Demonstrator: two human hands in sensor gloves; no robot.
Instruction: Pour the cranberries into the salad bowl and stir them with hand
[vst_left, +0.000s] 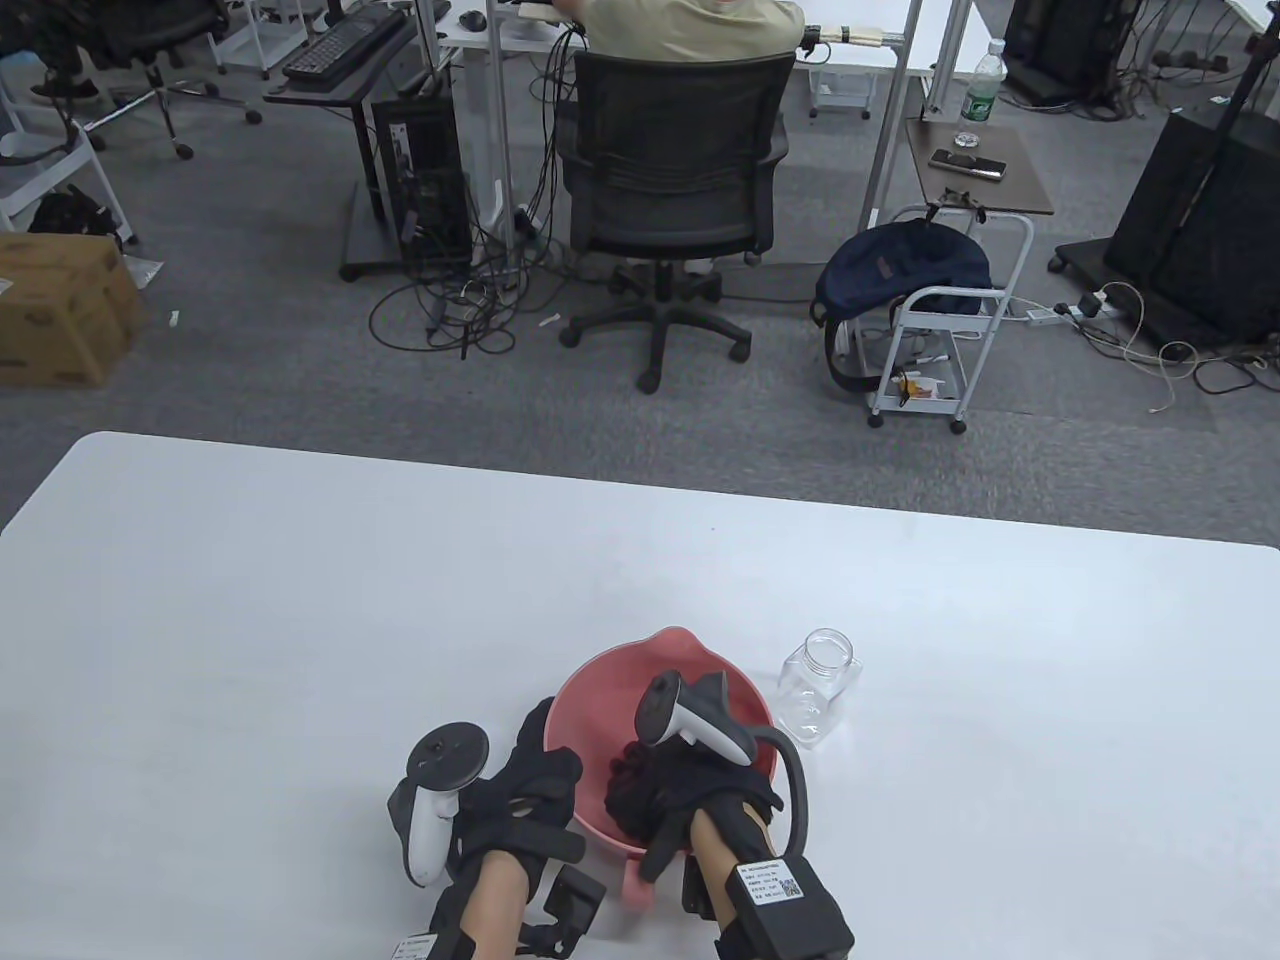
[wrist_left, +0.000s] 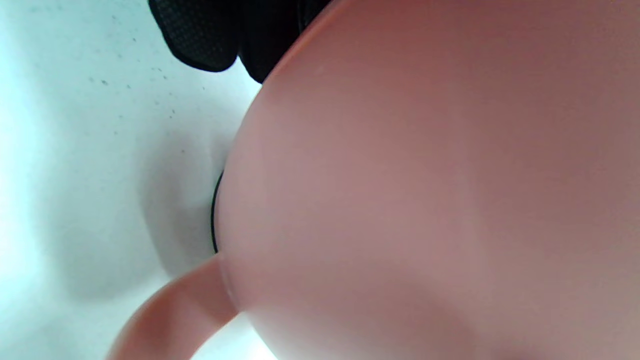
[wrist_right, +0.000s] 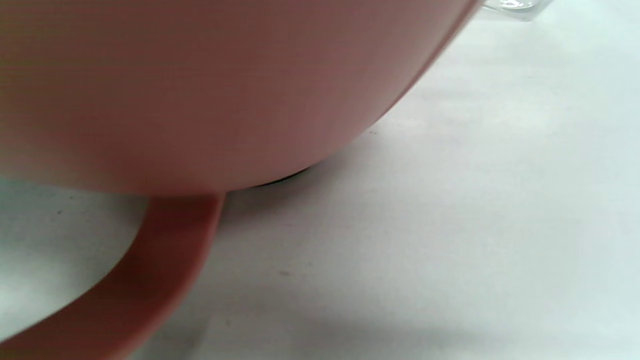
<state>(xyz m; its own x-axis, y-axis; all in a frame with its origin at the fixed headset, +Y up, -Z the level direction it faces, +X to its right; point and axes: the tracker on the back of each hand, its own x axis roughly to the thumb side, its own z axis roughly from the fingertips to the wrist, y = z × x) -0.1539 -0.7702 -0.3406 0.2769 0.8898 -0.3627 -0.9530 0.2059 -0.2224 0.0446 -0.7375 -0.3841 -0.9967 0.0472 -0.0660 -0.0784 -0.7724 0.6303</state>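
Pink salad bowl (vst_left: 600, 690) sits lower center on the desk (vst_left: 300, 620). Right hand (vst_left: 690, 790) reaches inside (finger pose hidden), left hand (vst_left: 520, 790) lies flat against its outside; clear jar (vst_left: 818, 685) just right.

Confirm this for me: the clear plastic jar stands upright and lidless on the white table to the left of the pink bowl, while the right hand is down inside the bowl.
One detail is wrong. The clear plastic jar stands upright and lidless on the white table to the right of the pink bowl, not the left. The right hand is indeed down inside the bowl. The table view shows it.
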